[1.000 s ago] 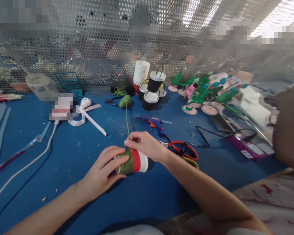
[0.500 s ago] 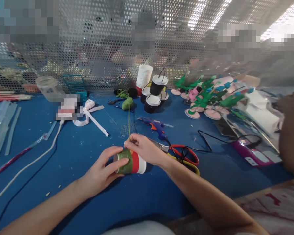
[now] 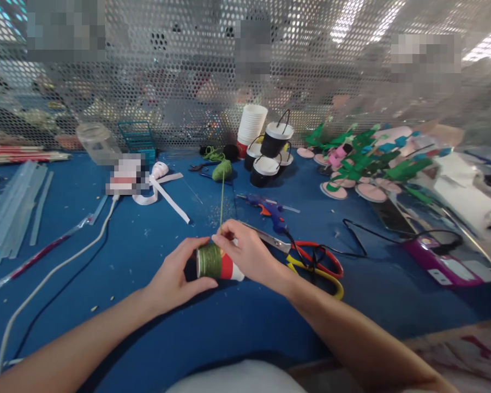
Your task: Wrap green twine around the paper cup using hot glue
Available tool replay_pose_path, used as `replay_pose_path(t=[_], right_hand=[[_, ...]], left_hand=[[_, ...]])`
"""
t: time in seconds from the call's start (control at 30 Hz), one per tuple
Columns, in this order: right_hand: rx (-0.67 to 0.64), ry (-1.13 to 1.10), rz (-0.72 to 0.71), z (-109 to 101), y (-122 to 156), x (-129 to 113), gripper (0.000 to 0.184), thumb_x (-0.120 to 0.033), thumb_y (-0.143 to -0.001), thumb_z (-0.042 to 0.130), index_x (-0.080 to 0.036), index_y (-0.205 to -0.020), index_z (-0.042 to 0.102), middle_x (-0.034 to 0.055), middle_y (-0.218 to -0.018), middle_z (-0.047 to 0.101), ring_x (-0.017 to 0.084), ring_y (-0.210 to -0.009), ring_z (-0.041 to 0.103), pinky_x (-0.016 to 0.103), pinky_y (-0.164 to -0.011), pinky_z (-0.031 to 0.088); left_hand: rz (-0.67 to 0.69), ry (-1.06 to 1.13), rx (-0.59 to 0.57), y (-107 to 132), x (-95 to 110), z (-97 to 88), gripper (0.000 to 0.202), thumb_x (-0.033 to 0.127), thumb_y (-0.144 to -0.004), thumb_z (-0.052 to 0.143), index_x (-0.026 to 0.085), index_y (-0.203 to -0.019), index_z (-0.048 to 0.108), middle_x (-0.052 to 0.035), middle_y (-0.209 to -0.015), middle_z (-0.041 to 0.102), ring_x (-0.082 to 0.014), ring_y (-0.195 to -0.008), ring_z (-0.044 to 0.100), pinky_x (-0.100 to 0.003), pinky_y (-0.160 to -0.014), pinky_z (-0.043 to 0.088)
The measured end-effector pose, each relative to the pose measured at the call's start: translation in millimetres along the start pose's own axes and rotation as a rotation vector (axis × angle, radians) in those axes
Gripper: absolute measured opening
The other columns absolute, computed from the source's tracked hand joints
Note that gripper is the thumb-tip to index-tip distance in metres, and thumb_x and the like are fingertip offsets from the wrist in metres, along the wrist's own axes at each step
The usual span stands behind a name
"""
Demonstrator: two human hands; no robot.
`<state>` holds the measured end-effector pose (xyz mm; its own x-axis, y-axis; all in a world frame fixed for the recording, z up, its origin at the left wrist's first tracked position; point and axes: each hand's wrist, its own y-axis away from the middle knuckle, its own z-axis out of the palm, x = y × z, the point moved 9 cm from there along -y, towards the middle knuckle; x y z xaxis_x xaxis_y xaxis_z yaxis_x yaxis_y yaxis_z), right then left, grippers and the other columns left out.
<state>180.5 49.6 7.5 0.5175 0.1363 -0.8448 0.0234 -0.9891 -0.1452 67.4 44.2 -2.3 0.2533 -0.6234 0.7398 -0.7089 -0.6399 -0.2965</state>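
Observation:
A paper cup (image 3: 228,266) lies on its side, white and red at one end, its other part wrapped in green yarn (image 3: 209,261). My left hand (image 3: 175,270) curves round the wrapped end, fingertips on the far side and thumb along the near side. Between thumb and fingers, my right hand (image 3: 241,245) pinches the yarn strand at the cup's upper edge. That strand runs taut to a green yarn ball (image 3: 222,171) farther back. Part of the cup is hidden by my right hand.
Right of the cup lie large scissors (image 3: 317,262) and a blue glue gun (image 3: 270,212) with a black cord. Small black buckets (image 3: 265,172) and stacked cups (image 3: 251,124) stand behind. A white cable (image 3: 65,259) and glue sticks (image 3: 14,210) lie left; green paper plants (image 3: 352,166) stand right.
My left thumb has shifted off the yarn-wrapped side down to the cup's near edge, and the left grip has loosened. My right hand still pinches the strand. The whole view has shifted slightly.

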Motion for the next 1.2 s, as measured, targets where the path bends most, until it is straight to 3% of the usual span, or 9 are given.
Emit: replay_pose_path(t=[0.2, 0.47, 0.73, 0.93, 1.2], right_hand=[[0.007, 0.039, -0.029, -0.8, 2.2, -8.8, 0.018, -0.025, -0.081, 0.047, -0.020, -0.065, 0.044, -0.0017, -0.063, 0.047, 0.012, -0.061, 0.044, 0.026, -0.059, 0.036], [-0.076, 0.040, -0.050, -6.1, 1.6, -15.4, 0.018, -0.024, -0.080, 0.051, -0.019, -0.063, 0.046, -0.0023, -0.064, 0.047, 0.011, -0.061, 0.044, 0.024, -0.057, 0.034], [-0.072, -0.072, 0.000, -7.3, -8.3, -6.7, 0.020, -0.028, -0.079, 0.051, -0.019, -0.062, 0.047, -0.0024, -0.062, 0.050, 0.011, -0.060, 0.046, 0.025, -0.057, 0.036], [-0.217, -0.210, 0.034, 6.7, -22.7, -6.2, 0.016, -0.026, -0.077, 0.054, -0.017, -0.064, 0.048, -0.0022, -0.059, 0.054, 0.010, -0.058, 0.050, 0.024, -0.058, 0.039], [-0.216, -0.050, -0.006, 15.2, -35.2, -5.3, 0.019, -0.024, -0.075, 0.055, -0.017, -0.059, 0.049, -0.0040, -0.056, 0.050, 0.009, -0.054, 0.045, 0.021, -0.054, 0.035]], left_hand=[[-0.045, 0.086, 0.001, -2.0, 1.6, -1.8, 0.039, 0.037, -0.079, 0.058, 0.017, -0.110, 0.046, -0.0086, -0.100, 0.055, -0.0193, -0.087, 0.057, -0.030, -0.069, 0.052], [0.122, 0.039, -0.037, -3.9, 20.1, -3.4, 0.038, 0.031, -0.080, 0.058, 0.019, -0.114, 0.043, -0.0108, -0.110, 0.051, -0.0214, -0.101, 0.052, -0.035, -0.082, 0.050], [0.133, -0.009, -0.054, -2.1, 20.1, -0.2, 0.043, 0.032, -0.081, 0.058, 0.020, -0.118, 0.039, -0.0112, -0.114, 0.049, -0.0221, -0.107, 0.049, -0.037, -0.087, 0.047], [0.150, -0.085, -0.145, 1.1, 20.5, 11.0, 0.051, 0.035, -0.084, 0.052, 0.023, -0.128, 0.032, -0.0111, -0.120, 0.045, -0.0223, -0.113, 0.046, -0.039, -0.094, 0.043], [0.122, -0.128, -0.150, 2.4, 18.7, 10.6, 0.046, 0.037, -0.083, 0.052, 0.022, -0.124, 0.037, -0.0103, -0.118, 0.046, -0.0222, -0.110, 0.049, -0.037, -0.092, 0.045]])
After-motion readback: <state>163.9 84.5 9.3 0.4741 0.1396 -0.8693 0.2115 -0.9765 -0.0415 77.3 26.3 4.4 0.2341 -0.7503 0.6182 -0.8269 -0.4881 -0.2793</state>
